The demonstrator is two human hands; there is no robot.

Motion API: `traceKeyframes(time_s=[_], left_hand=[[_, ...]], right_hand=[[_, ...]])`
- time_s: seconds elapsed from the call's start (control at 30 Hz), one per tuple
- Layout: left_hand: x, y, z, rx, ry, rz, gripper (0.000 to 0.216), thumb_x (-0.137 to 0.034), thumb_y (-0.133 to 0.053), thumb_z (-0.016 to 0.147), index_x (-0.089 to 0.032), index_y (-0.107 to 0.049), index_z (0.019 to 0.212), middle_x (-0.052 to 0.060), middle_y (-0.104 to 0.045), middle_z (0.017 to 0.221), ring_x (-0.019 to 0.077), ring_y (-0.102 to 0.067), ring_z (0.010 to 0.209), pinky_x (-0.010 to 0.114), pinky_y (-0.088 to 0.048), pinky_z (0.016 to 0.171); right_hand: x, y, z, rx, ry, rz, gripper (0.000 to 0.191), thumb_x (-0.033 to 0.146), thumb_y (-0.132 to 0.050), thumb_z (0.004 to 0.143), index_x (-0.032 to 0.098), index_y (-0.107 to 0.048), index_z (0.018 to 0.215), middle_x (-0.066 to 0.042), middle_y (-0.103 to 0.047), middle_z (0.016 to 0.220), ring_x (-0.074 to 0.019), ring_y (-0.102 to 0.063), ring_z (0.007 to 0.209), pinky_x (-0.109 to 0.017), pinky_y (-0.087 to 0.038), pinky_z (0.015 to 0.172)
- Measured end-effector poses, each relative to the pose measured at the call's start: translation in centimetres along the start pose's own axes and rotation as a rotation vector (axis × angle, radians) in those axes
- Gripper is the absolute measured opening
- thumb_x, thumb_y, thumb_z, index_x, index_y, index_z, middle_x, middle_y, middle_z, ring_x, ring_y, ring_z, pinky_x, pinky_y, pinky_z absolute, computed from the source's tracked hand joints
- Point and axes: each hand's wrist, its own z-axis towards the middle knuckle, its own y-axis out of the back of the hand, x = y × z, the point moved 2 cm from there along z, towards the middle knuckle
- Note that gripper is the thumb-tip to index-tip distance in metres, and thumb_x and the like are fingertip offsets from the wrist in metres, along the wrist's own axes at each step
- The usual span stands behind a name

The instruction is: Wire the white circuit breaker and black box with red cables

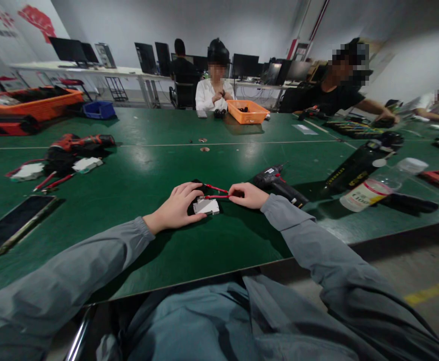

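Observation:
My left hand (179, 205) rests on the green table (212, 245), fingers curled over a small white flat module (206, 206) with a black part under it. Two red wires (216, 192) run from the module to the right. My right hand (246, 195) is closed in a pinch on the ends of those wires. Both grey sleeves reach in from the bottom of the view. A black electric screwdriver (277, 183) lies just right of my right hand.
A phone (12, 223) lies at left; a red drill (80, 144), white modules and red wires sit further back. A plastic bottle (381, 185) and black tool lie right. An orange bin (248, 111) stands before a seated person; other people work at far right.

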Motion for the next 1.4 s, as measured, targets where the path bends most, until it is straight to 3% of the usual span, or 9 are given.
traceKeyframes(time_s=[0.3, 1.4], left_hand=[[-0.01, -0.1, -0.11, -0.011, -0.039, 0.043, 0.05, -0.053, -0.059, 0.087, -0.022, -0.055, 0.126, 0.013, -0.046, 0.147, 0.0325, -0.037, 0.139, 0.054, -0.031, 0.114], [0.02, -0.07, -0.15, -0.004, -0.053, 0.059, 0.046, -0.052, -0.059, 0.088, -0.023, -0.06, 0.125, 0.013, -0.045, 0.146, 0.0335, -0.038, 0.137, 0.055, -0.033, 0.112]], right_hand=[[0.18, 0.0, 0.0, 0.005, -0.028, 0.011, 0.018, 0.032, -0.061, 0.084, 0.015, -0.063, 0.086, -0.001, -0.061, 0.072, -0.0122, -0.053, 0.063, -0.026, -0.042, 0.06], [-0.36, -0.12, 0.07, 0.002, -0.005, 0.027, 0.019, 0.033, -0.064, 0.081, 0.015, -0.063, 0.087, 0.0, -0.059, 0.071, -0.0116, -0.05, 0.061, -0.026, -0.041, 0.06]])
